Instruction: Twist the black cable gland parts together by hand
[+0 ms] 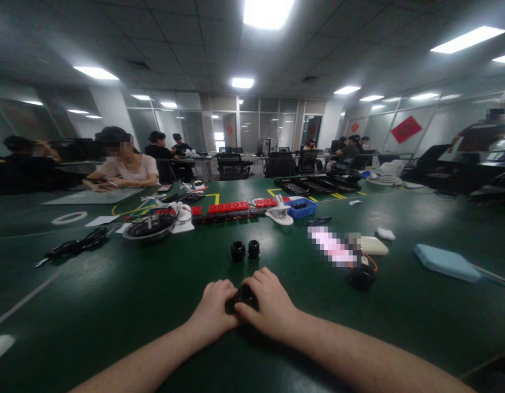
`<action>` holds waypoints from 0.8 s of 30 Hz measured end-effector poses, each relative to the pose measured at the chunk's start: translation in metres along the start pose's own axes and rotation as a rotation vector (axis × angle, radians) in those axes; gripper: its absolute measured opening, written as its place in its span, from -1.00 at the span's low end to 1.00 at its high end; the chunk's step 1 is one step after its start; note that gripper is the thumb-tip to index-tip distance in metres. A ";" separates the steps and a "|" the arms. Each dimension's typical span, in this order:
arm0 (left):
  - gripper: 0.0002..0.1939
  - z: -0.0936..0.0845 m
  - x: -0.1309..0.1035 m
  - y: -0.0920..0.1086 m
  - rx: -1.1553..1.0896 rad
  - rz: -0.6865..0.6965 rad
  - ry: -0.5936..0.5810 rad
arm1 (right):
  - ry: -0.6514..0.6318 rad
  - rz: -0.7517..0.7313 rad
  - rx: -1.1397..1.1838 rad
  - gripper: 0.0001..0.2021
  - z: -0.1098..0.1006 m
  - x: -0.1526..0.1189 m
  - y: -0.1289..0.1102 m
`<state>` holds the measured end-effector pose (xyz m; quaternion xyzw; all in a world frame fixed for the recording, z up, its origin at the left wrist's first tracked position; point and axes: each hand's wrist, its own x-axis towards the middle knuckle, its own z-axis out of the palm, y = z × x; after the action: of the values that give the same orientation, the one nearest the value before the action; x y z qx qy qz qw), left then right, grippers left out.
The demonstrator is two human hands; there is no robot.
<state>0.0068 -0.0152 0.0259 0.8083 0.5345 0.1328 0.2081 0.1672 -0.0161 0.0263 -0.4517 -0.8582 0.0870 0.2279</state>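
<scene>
Black ring [245,296] in left hand [212,305] and right hand [275,305]
I see fingers [265,274] curled closed round it, two black knobs [238,251] beyond

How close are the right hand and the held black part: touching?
Touching: the head view shows the right hand curled around the held black part.

The person's bare left hand [214,308] and bare right hand [274,305] are joined to a long, bare left forearm [156,357] and a long, bare right forearm [359,352]. Both forearms are left uncovered from the slimmer wrists to the picture's edge, where they are cut off. Rounded knuckles can be seen; the nails are too blurred to be made out.
</scene>
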 end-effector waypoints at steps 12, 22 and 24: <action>-0.75 0.004 0.003 -0.007 0.015 0.007 0.000 | -0.014 -0.057 -0.004 -0.70 0.002 0.006 -0.002; -0.77 0.013 0.011 -0.020 0.084 0.000 -0.008 | -0.026 -0.187 -0.029 -0.68 -0.002 0.011 -0.007; -0.80 0.015 0.012 -0.020 0.084 -0.020 -0.006 | -0.022 -0.238 -0.050 -0.66 -0.001 0.011 -0.009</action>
<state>0.0018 0.0000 0.0031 0.8115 0.5468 0.1058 0.1768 0.1558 -0.0121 0.0333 -0.3511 -0.9101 0.0428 0.2160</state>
